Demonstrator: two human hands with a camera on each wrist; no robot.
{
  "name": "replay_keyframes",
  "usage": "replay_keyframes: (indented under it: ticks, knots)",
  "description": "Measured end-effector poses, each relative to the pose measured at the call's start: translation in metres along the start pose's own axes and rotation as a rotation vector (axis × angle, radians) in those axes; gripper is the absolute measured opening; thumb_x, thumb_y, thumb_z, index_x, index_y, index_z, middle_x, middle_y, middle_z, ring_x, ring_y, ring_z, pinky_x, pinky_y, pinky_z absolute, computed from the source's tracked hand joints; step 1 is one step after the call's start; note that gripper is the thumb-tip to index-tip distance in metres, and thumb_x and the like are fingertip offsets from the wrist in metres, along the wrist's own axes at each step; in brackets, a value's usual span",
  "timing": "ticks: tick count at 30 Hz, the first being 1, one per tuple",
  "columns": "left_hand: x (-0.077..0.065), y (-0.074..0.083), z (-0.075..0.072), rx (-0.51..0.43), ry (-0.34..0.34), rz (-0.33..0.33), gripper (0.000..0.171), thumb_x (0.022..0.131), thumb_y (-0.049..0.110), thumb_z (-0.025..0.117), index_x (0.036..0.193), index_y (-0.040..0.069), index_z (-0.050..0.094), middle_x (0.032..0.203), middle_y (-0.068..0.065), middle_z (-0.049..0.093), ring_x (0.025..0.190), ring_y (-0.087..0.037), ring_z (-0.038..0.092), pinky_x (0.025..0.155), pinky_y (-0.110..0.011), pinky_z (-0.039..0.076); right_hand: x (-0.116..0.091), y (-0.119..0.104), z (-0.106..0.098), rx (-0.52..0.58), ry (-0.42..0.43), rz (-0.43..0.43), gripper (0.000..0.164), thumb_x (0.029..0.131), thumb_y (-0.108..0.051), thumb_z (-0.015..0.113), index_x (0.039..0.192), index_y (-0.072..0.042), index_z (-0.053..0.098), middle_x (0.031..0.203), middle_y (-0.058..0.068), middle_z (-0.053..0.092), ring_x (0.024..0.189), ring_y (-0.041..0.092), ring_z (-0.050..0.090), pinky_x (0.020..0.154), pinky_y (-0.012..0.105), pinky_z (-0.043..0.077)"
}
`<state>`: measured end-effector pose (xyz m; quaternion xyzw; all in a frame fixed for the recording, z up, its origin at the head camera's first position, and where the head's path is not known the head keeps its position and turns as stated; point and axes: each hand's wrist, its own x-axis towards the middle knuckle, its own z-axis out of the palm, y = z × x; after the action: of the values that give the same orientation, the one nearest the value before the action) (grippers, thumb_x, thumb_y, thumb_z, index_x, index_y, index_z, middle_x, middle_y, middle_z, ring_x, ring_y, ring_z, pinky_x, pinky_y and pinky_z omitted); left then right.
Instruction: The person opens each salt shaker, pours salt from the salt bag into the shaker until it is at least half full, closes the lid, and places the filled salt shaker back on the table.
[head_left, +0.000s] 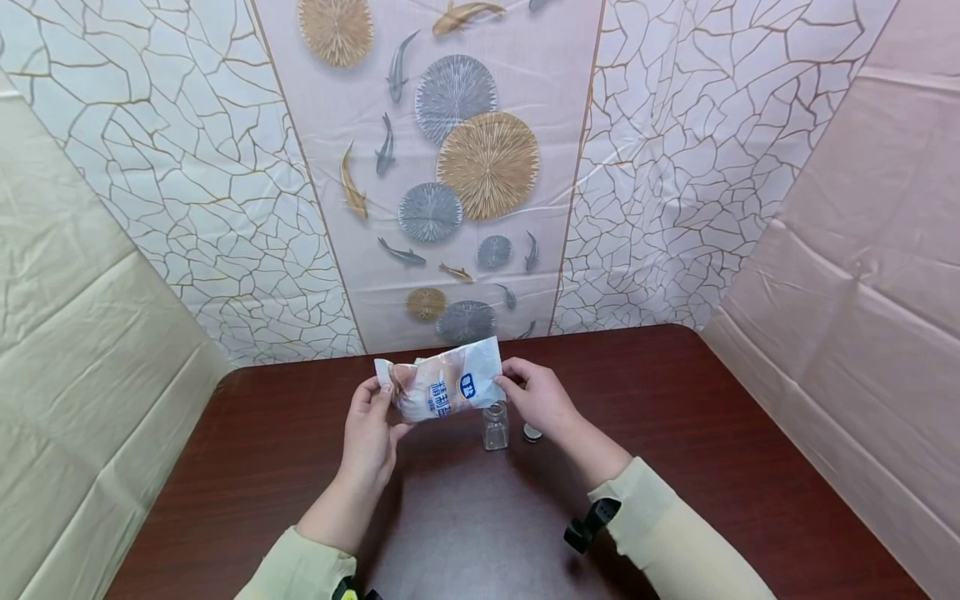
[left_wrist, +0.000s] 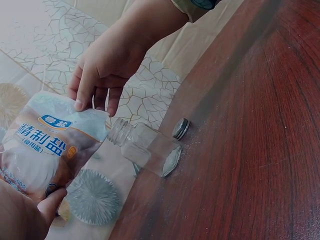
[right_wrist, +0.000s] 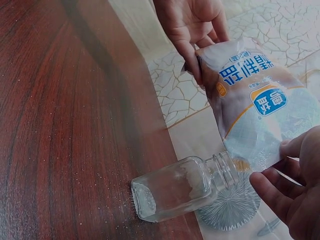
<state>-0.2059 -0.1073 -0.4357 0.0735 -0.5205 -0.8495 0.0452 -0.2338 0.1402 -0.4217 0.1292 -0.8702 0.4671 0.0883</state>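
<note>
A printed plastic bag of salt (head_left: pixel 442 385) is held tilted above the table between both hands. My left hand (head_left: pixel 369 429) grips its lower, fuller end, with the thumb on the front. At the other end my right hand (head_left: pixel 536 396) pinches the bag's corner between thumb and fingers. Close below that corner stands a clear glass bottle (right_wrist: pixel 172 187), uncapped, with a little white salt at its bottom and some clinging inside near the shoulder. In the left wrist view a round metallic cap (left_wrist: pixel 181 128) lies on the table beside the bottle.
White grains are scattered on the dark red-brown wooden table (head_left: pixel 285 467) around the bottle and cap. A patterned cloth backdrop (head_left: pixel 465 275) rises behind the table's far edge. Plain cloth walls (head_left: pixel 847 275) flank both sides.
</note>
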Motion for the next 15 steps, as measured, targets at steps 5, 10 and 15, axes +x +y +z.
replay_keyframes:
  ticks: [5, 10, 15]
  knots:
    - [-0.0010, 0.0022, 0.0005, 0.012, -0.002, 0.003, 0.017, 0.107, 0.018, 0.041, 0.123, 0.014, 0.046, 0.126, -0.007, 0.050, 0.116, -0.023, 0.047, 0.081, -0.043, 0.054, 0.0000, 0.0002, -0.0003, 0.009, -0.004, 0.001, 0.005, 0.096, -0.011, 0.065, 0.100, -0.010, 0.068, 0.084, 0.001, 0.066, 0.071, 0.016, 0.060, 0.061, 0.031, 0.049]
    - [-0.0013, 0.0024, 0.0009, 0.018, 0.000, 0.004, 0.017, 0.107, 0.018, 0.042, 0.123, 0.014, 0.046, 0.125, -0.006, 0.052, 0.115, -0.023, 0.048, 0.081, -0.043, 0.053, -0.0002, 0.0007, -0.0005, 0.014, -0.004, 0.006, 0.006, 0.096, -0.012, 0.065, 0.101, -0.010, 0.069, 0.084, 0.002, 0.067, 0.071, 0.015, 0.059, 0.062, 0.031, 0.050]
    - [-0.0020, 0.0018, 0.0022, 0.013, 0.004, 0.005, 0.016, 0.107, 0.018, 0.044, 0.122, 0.013, 0.047, 0.122, -0.006, 0.054, 0.112, -0.023, 0.050, 0.078, -0.042, 0.054, -0.0010, 0.0001, -0.0006, 0.015, 0.001, 0.010, 0.007, 0.096, -0.012, 0.065, 0.102, -0.010, 0.069, 0.085, 0.002, 0.067, 0.071, 0.014, 0.060, 0.062, 0.030, 0.050]
